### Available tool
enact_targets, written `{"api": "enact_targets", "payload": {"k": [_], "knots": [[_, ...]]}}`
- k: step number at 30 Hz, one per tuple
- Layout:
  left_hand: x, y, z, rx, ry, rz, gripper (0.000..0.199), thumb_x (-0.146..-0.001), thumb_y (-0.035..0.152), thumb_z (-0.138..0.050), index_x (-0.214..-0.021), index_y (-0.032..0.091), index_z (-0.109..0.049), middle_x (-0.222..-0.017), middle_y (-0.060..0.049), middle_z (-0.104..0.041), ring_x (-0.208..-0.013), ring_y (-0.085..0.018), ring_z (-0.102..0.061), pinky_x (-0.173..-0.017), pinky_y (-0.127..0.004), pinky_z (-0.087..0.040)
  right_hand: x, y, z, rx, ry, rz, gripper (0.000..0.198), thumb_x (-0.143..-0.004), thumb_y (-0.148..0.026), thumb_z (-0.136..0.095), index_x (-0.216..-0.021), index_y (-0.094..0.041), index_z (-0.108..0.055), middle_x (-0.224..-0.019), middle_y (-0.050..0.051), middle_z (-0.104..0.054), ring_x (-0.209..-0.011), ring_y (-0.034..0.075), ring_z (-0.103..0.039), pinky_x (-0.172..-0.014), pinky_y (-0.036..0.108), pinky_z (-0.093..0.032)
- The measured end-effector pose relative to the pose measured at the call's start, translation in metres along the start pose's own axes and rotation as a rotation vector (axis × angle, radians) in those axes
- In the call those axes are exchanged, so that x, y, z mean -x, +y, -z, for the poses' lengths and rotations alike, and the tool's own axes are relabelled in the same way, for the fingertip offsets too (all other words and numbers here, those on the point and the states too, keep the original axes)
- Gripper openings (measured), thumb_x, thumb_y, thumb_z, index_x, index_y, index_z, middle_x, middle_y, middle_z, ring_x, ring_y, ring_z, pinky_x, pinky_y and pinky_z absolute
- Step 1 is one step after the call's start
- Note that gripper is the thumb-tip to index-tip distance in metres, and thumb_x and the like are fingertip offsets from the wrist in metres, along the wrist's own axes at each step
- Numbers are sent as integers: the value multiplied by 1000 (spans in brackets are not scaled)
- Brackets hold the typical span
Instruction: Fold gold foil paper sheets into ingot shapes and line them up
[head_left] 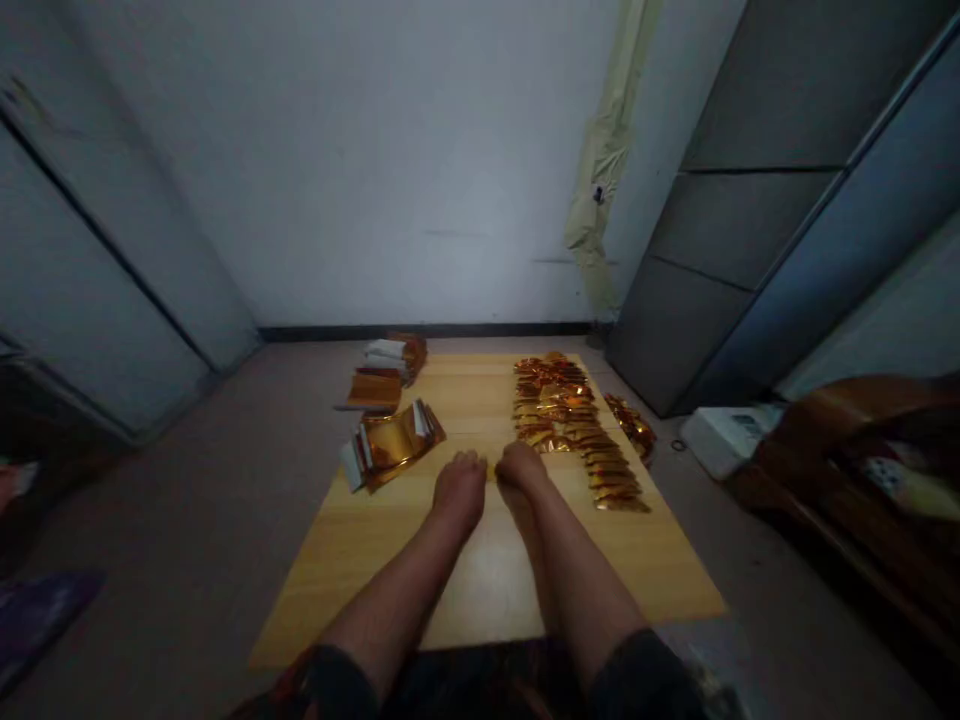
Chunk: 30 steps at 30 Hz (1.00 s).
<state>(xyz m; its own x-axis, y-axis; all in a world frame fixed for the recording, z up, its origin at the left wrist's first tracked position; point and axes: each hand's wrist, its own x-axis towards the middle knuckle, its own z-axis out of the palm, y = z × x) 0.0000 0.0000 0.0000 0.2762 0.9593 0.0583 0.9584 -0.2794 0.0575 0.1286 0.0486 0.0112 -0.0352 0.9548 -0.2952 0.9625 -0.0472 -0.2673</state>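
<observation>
My left hand (460, 489) and my right hand (522, 464) are close together over the middle of a wooden table (360, 555). Both have their fingers curled and pressed together. Between them shows a small yellow-gold bit of foil paper (491, 469), mostly hidden by the fingers. To the left of my left hand lies a stack of gold foil sheets (391, 442) with white-grey edges. Beyond my right hand, folded gold foil pieces (551, 395) lie in overlapping rows, one row (613, 475) running toward the right edge.
More foil paper bundles (376, 388) sit at the table's far left corner. Past the right edge is a heap of gold foil (631, 428), near a white box (726, 440) and a brown wooden seat (832, 450). A grey cabinet (697, 230) and white wall (420, 180) stand behind.
</observation>
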Motion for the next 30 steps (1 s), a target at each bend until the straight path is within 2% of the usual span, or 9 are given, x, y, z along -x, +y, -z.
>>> {"api": "enact_targets", "payload": {"k": [6,15,19,22,30], "knots": [[0,0,7,42,-33,8,34,-96,20,-32,-113,20,-61,-106,-11,-60,-101,-26,-53,-79,-36,-42,11,8,1,-12,-1,-40,27,-77,-19,-61,-100,-13,-75,-103,16,-73,-96,25,-69,-72,24,-47],[-4,-19,5,144,-5,-114,30,-89,29,-47,-115,21,-62,-102,-10,-57,-99,-26,-52,-82,-36,-44,23,23,-2,-89,62,-16,18,-70,-16,-62,-83,-16,-74,-88,11,-73,-79,20,-66,-61,24,-39],[-7,-28,1,190,-11,-174,29,-90,33,-50,-115,22,-61,-104,-9,-57,-100,-24,-52,-82,-33,-44,31,30,-6,-243,163,55,19,-69,-16,-60,-84,-20,-71,-83,3,-71,-74,16,-61,-60,22,-36],[-6,-31,-4,189,29,-192,28,-92,34,-48,-114,22,-60,-102,-8,-57,-99,-23,-51,-81,-32,-44,37,34,-11,-290,246,159,24,-66,-11,-59,-86,-21,-69,-88,2,-68,-78,15,-58,-62,22,-34],[-4,-30,-10,190,111,-219,27,-97,34,-40,-106,22,-62,-95,-7,-56,-93,-21,-51,-79,-31,-43,45,23,-18,-299,347,222,22,-79,-20,-54,-96,-24,-68,-93,2,-66,-82,16,-57,-69,24,-34]]}}
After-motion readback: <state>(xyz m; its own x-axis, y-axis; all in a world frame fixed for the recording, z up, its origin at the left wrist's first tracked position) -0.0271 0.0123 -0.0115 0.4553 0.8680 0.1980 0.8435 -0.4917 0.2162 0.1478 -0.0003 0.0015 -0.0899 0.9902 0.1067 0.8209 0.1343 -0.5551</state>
